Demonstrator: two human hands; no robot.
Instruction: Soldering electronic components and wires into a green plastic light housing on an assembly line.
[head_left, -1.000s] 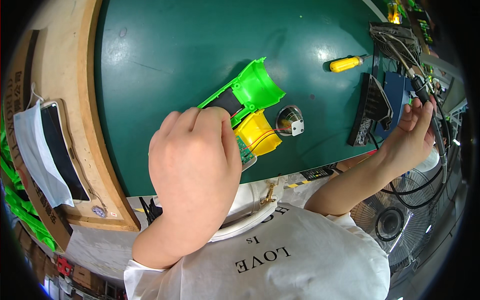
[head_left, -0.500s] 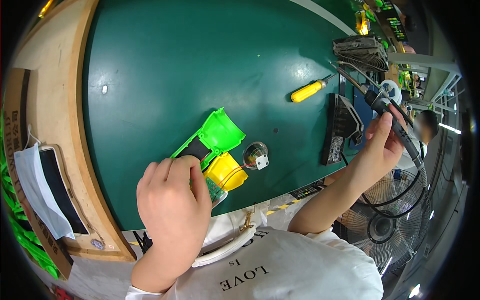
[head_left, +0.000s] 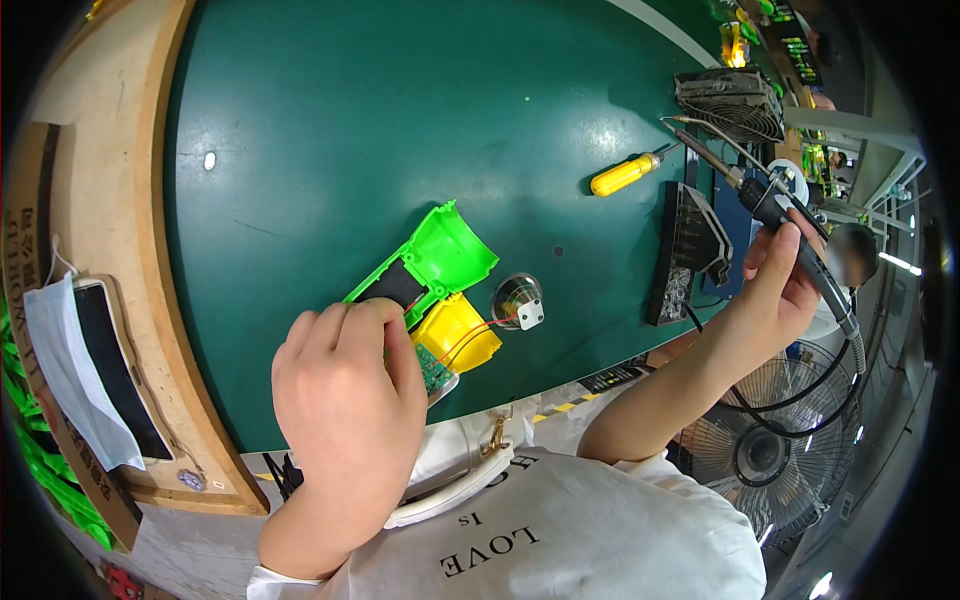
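My left hand (head_left: 345,400) is closed over the lower end of a green plastic shell (head_left: 455,250), its fingertips hidden. A black block (head_left: 396,284) sits inside the shell. Beside it lie a yellow plastic shell (head_left: 462,335) and a green circuit board (head_left: 436,372), partly under the hand. Red and dark wires run from the board to a round clear reflector (head_left: 517,298) with a white plate (head_left: 531,314). Raised at the right, my right hand (head_left: 778,285) grips a soldering iron (head_left: 768,205) by its black handle. A thin metal tube runs alongside it, and its tip points left, away from the shells.
A yellow-handled screwdriver (head_left: 623,175) lies on the green bench. Right of it are a black stand (head_left: 690,250) and a dusty boxed fan (head_left: 730,98). A wooden tray (head_left: 165,300) with a phone (head_left: 122,370) and mask (head_left: 80,370) borders the left. A large fan (head_left: 762,455) stands lower right.
The whole scene has shifted slightly in the view. My right hand with the soldering iron has moved a little to the right. My left hand keeps its hold.
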